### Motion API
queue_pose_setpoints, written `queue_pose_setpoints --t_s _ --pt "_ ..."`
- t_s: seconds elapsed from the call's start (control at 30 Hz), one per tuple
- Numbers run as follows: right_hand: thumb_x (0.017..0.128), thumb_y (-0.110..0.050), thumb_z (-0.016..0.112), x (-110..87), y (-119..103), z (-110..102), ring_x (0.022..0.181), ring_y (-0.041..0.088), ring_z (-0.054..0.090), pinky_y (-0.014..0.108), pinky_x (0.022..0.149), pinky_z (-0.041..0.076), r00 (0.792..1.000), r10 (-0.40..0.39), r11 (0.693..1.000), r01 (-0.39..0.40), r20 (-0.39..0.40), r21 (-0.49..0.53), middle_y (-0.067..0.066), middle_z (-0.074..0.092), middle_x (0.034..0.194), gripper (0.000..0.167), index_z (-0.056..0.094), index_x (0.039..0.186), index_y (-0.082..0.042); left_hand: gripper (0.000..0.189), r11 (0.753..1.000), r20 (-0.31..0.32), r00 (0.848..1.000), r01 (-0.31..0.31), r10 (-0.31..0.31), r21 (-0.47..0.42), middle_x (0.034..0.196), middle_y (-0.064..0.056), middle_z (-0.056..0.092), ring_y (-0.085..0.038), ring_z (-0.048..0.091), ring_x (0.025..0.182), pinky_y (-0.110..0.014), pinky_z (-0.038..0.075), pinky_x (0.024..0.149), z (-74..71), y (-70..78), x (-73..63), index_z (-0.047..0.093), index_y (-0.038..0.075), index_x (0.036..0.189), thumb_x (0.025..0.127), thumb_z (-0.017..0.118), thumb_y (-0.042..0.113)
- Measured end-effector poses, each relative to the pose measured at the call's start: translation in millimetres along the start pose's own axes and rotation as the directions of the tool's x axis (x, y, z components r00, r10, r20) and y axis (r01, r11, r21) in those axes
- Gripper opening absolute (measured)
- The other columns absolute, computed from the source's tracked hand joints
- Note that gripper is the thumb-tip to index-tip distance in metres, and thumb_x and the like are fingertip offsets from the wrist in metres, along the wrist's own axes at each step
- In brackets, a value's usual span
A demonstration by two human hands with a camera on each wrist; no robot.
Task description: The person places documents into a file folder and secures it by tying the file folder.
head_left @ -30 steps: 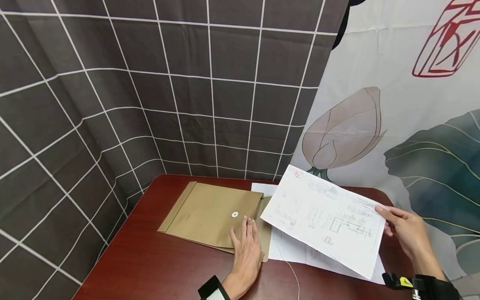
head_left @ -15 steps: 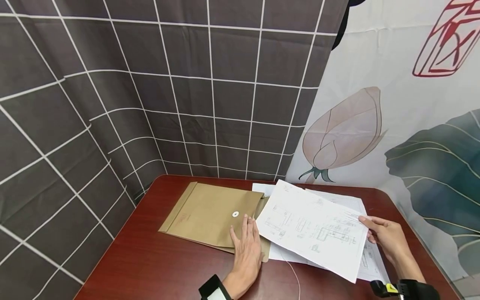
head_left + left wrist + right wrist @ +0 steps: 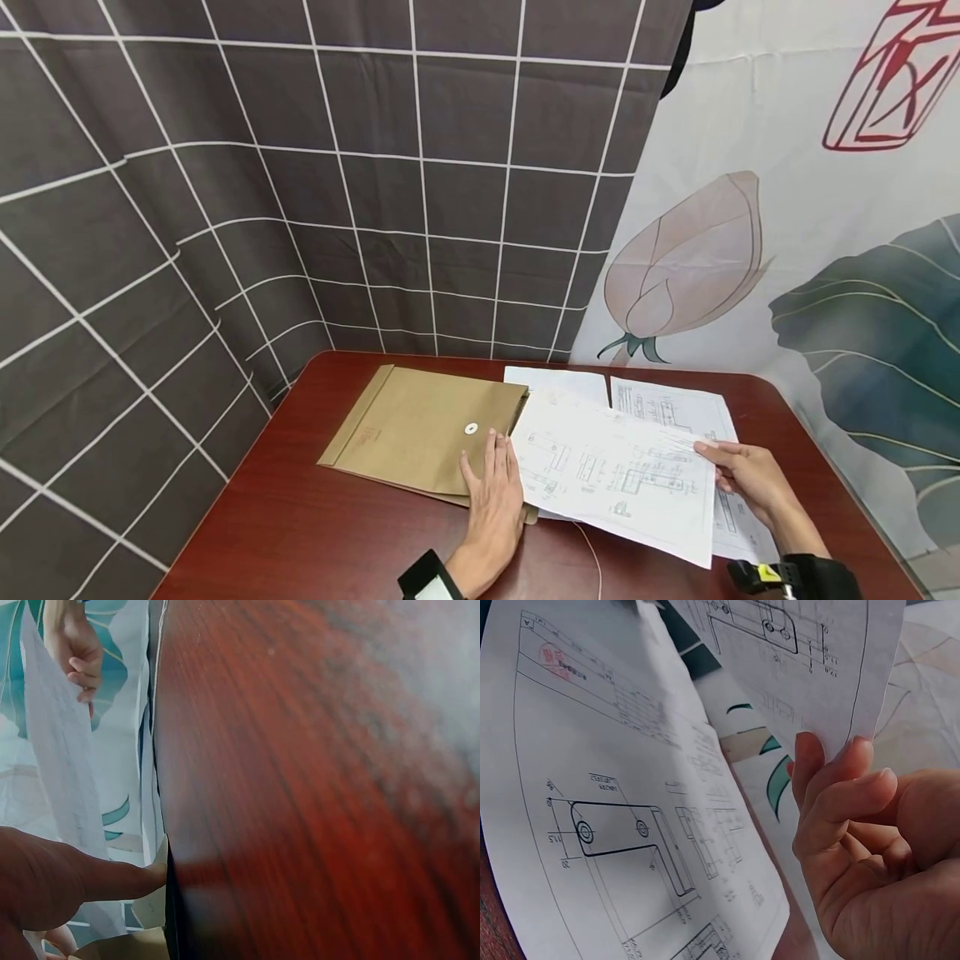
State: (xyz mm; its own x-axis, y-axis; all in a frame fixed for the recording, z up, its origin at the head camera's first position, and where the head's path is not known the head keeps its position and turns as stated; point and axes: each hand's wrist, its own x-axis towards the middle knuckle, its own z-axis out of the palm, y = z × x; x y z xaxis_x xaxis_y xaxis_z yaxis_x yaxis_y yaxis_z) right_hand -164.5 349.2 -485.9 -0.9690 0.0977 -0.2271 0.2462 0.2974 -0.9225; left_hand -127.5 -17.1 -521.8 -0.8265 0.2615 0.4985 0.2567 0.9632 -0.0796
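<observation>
A brown document envelope with a white round button lies on the table. My left hand rests flat with fingers straight on its right-hand edge, by the opening. My right hand pinches the right edge of a printed sheet of technical drawings between thumb and fingers. That sheet slants over other papers, and its left edge is right beside my left fingers. In the right wrist view the curled fingers hold the raised sheet above another drawing with a red stamp.
Under the held sheet lie more printed sheets, partly covered. A thin string trails over the front of the reddish-brown table. Behind hang a dark grid-patterned cloth and a white cloth with a flower print.
My right hand has moved left and a little down with the sheet, bringing it lower over the papers and closer to the envelope. My left hand has stayed in place.
</observation>
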Motion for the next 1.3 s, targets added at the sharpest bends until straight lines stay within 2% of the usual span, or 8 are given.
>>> queue_pose_setpoints --t_s 0.13,0.3,0.7,1.07,1.3 --pt "0.092 -0.038 0.064 2.9 0.5 3.1 0.053 0.008 0.050 0.024 0.049 0.041 1.000 0.017 1.000 -0.017 0.022 -0.006 0.000 0.061 0.071 0.059 0.054 0.124 0.011 0.068 1.000 -0.004 1.000 -0.001 0.001 0.005 0.139 -0.022 0.048 -0.033 0.031 0.140 -0.068 0.030 0.099 0.0 -0.3 -0.4 0.046 -0.010 0.136 0.074 0.070 0.003" --pt "0.092 -0.036 0.064 6.3 -0.5 4.7 0.052 0.009 0.050 0.025 0.047 0.039 0.999 0.021 1.000 -0.020 0.037 -0.022 0.000 0.059 0.068 0.053 0.057 0.119 0.009 0.065 1.000 -0.004 1.000 0.000 0.000 -0.003 0.139 -0.022 0.048 -0.033 0.032 0.140 -0.067 0.030 0.100 0.7 -0.7 -0.6 0.047 -0.009 0.136 0.075 0.067 0.001" --pt "0.092 -0.037 0.064 22.0 -5.6 5.3 0.053 0.012 0.052 0.027 0.048 0.039 0.998 -0.002 0.998 0.006 0.057 -0.070 0.001 0.059 0.067 0.048 0.060 0.111 0.007 0.075 1.000 0.019 1.000 -0.005 0.006 -0.029 0.140 -0.023 0.047 -0.033 0.031 0.140 -0.068 0.029 0.100 1.4 -0.3 -1.4 0.046 -0.009 0.137 0.070 0.077 0.009" --pt "0.092 -0.040 0.063 35.4 -14.3 11.5 0.057 0.016 0.054 0.029 0.051 0.042 0.997 -0.017 0.993 0.026 0.081 -0.116 0.003 0.060 0.071 0.052 0.059 0.115 0.007 0.073 1.000 -0.004 1.000 -0.008 0.007 -0.008 0.138 -0.022 0.049 -0.032 0.033 0.139 -0.067 0.031 0.098 2.7 -1.9 -1.9 0.047 -0.009 0.136 0.072 0.076 0.010" --pt "0.093 -0.037 0.062 45.9 -24.1 21.7 0.056 0.013 0.052 0.028 0.051 0.040 0.993 -0.036 0.993 0.048 0.112 -0.110 0.001 0.059 0.069 0.051 0.059 0.117 0.008 0.081 1.000 -0.003 1.000 -0.015 0.015 -0.008 0.138 -0.021 0.049 -0.032 0.034 0.139 -0.067 0.032 0.098 2.5 -2.3 -1.5 0.047 -0.008 0.137 0.069 0.080 0.021"
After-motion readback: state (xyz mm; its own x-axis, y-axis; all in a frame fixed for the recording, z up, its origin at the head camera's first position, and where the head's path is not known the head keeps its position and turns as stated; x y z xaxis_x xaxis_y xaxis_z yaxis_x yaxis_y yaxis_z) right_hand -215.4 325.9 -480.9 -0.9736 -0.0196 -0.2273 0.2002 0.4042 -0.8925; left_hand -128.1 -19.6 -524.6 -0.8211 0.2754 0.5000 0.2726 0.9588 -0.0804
